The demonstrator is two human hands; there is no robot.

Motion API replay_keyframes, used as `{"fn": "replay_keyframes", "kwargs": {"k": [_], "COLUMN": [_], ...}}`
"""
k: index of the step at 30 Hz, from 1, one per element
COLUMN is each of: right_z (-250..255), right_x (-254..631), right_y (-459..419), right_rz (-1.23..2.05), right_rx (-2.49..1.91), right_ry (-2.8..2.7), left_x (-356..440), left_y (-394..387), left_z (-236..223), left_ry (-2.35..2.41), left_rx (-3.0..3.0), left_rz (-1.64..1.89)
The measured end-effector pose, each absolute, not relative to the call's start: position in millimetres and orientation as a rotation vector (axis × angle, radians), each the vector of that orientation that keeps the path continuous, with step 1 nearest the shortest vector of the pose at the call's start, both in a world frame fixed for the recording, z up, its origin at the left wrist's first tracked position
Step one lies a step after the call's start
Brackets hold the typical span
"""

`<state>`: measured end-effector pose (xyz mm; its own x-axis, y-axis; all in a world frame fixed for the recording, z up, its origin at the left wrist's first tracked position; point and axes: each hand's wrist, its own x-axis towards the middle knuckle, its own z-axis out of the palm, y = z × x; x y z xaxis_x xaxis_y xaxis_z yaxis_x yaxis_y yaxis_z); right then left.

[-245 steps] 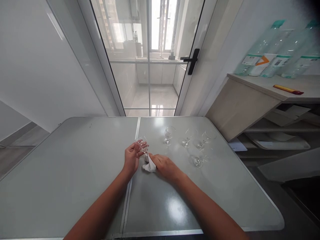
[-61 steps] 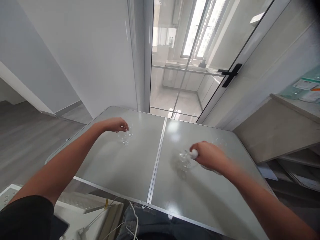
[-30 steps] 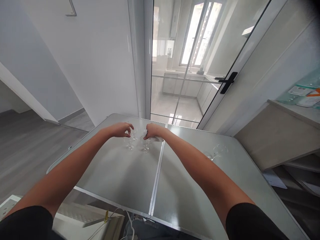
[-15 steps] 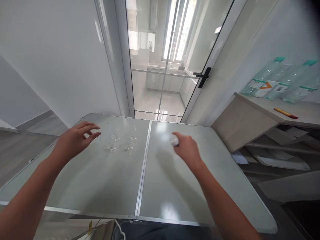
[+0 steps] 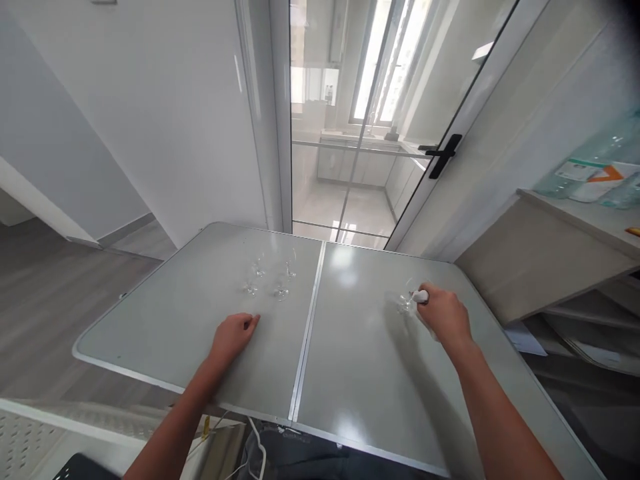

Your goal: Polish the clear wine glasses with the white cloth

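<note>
My right hand (image 5: 445,317) is closed around a small white wad (image 5: 420,296), which looks like tissue or cloth. Just left of the wad, a clear glass (image 5: 404,304) stands on the right half of the table; I cannot tell whether they touch. Over the left half, near the tabletop, my left hand (image 5: 234,337) has its fingers curled in, with nothing visible in them. Beyond it is a group of several clear stemmed glasses (image 5: 281,291), hard to make out against the pale surface.
The grey-green folding table (image 5: 350,360) has a metal seam down its middle. A glass door with a black handle (image 5: 444,156) is behind it. At the right, a wooden shelf unit (image 5: 560,247) carries plastic bottles (image 5: 583,175). A white cable (image 5: 260,443) hangs below the front edge.
My left hand has come down toward me and rightward, and its spread fingers have curled. My right hand has moved right with the white wad, to beside the glass. The view has turned left.
</note>
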<state>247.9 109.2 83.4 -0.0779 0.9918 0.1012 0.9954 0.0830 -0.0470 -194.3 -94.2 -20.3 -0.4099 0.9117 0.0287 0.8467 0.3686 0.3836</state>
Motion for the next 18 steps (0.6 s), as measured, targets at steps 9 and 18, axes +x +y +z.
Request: {"fn": "replay_keyframes", "kwargs": {"k": [9, 18], "right_z": [111, 99], "right_x": [54, -66], "right_y": [2, -14], "right_rz": [0.305, 0.380], "right_rx": [-1.094, -0.920], "right_ry": [-2.679, -2.891], "left_x": [-201, -205], "left_y": [-104, -108], "left_z": [-35, -33], "left_ry": [2.605, 2.605], "left_rx": [1.396, 1.123], "left_rz": [1.063, 1.331]}}
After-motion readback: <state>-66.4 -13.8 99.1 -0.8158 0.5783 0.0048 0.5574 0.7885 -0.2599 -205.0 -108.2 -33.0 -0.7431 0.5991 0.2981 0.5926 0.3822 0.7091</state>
